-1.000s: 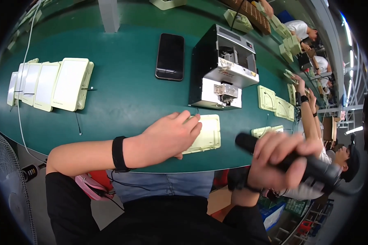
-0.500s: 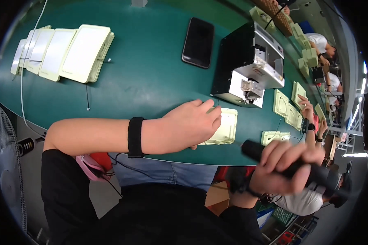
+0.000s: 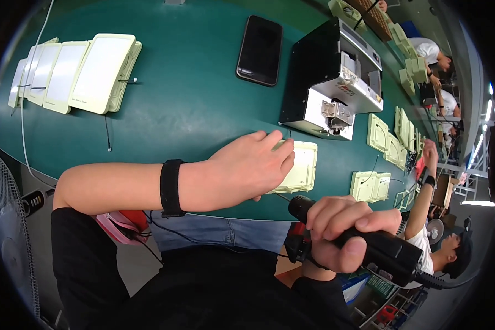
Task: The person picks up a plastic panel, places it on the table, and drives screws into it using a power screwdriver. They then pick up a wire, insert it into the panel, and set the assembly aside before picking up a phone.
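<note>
My left hand lies over the left side of a pale yellow-green plastic housing, its bent fingers holding the shell on the table near the front edge. The hand covers that side of the housing, and the thumb is mostly hidden. In my right hand is a black corded electric screwdriver, gripped with the fingers wrapped round its body. The driver lies tilted, and its thin bit points left toward the near edge of the housing. Whether the tip touches the shell I cannot tell.
Behind the housing stands a black and silver machine, with a black phone to its left. White-faced panels overlap at the far left, crossed by a white cable. More shells lie right, near a co-worker's arm.
My right hand has brought the screwdriver left, its bit now near the housing. My left hand keeps its place on the shell. The view has shifted slightly, and the co-worker's arm has moved.
</note>
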Demonstrator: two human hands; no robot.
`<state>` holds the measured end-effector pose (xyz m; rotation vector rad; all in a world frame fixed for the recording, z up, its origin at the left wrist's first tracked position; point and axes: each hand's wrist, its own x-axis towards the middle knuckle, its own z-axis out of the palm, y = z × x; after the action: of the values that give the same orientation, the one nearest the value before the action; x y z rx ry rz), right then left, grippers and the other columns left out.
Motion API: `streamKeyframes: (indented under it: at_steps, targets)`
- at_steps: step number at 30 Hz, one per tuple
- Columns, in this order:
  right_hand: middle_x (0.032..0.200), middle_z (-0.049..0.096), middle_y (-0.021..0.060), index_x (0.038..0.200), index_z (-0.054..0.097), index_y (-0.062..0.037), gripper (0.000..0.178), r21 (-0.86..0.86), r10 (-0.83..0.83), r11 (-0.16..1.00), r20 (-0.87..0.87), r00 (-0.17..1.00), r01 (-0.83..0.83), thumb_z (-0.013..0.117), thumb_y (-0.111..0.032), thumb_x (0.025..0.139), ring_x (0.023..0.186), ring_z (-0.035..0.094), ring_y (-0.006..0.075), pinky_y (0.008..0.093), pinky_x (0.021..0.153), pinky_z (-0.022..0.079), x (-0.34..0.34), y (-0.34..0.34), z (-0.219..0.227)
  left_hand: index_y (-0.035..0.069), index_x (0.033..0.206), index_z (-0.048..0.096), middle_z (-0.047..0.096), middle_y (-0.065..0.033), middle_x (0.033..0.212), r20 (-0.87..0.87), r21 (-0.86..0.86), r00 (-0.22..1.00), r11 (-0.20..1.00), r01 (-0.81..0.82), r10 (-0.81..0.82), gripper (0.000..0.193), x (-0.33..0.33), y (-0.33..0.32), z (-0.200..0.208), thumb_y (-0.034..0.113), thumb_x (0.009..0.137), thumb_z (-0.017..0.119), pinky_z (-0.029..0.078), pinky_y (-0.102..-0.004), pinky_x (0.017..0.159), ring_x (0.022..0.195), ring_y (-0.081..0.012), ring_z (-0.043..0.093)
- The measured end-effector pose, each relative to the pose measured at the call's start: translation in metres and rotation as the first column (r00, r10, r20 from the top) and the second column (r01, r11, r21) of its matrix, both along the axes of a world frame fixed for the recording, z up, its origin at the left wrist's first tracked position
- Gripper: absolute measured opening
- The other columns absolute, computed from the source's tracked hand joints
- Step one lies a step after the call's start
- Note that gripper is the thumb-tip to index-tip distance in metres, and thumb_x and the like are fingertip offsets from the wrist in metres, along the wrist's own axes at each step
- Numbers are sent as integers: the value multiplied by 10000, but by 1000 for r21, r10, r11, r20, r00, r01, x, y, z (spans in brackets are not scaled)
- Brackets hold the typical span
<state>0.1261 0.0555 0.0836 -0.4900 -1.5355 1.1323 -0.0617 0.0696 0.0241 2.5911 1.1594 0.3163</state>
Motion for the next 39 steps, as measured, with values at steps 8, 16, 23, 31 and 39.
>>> streamKeyframes:
  at_steps: [8,16,23,31,39]
  targets:
    - [619,509,53,1043,384,-109,345,-9,10,1000,41,999,-10,681,-266,968,411,480,161,330,420,460,-4,2,-1,-59,1301,544,565,-183,1391,36,-4,999,1000,9,-9,804,0,4,1,229,640,900,514,-352,970,1141,-273,567]
    - [622,501,44,1055,394,-114,337,-44,88,995,-50,995,-90,688,-261,979,410,433,150,326,418,427,-4,-5,-9,84,1393,569,549,-198,1391,33,53,999,998,38,-40,822,2,-3,-7,254,659,897,509,-394,975,1169,-316,554]
    - [578,518,54,1043,400,-49,366,40,311,945,-432,847,-326,728,-185,950,436,527,183,358,418,499,48,-16,36,196,1443,578,506,-225,1396,29,45,963,962,-268,267,775,-13,-87,8,388,742,847,450,-484,1066,1217,-355,528]
    - [549,471,37,1008,388,-65,352,-41,280,941,-471,837,-337,707,-195,935,360,459,148,290,345,463,41,-8,30,181,1393,627,467,-200,1479,-122,478,556,540,-693,822,753,-101,-84,9,543,757,804,213,-653,1208,1453,-406,351]
    - [685,554,100,1138,466,-69,329,27,318,939,-455,832,-344,715,-181,955,504,517,204,344,477,486,96,-23,31,135,1343,672,442,-169,1552,-94,519,477,452,-725,874,728,-136,-66,-11,590,778,735,129,-708,1205,1505,-409,293]
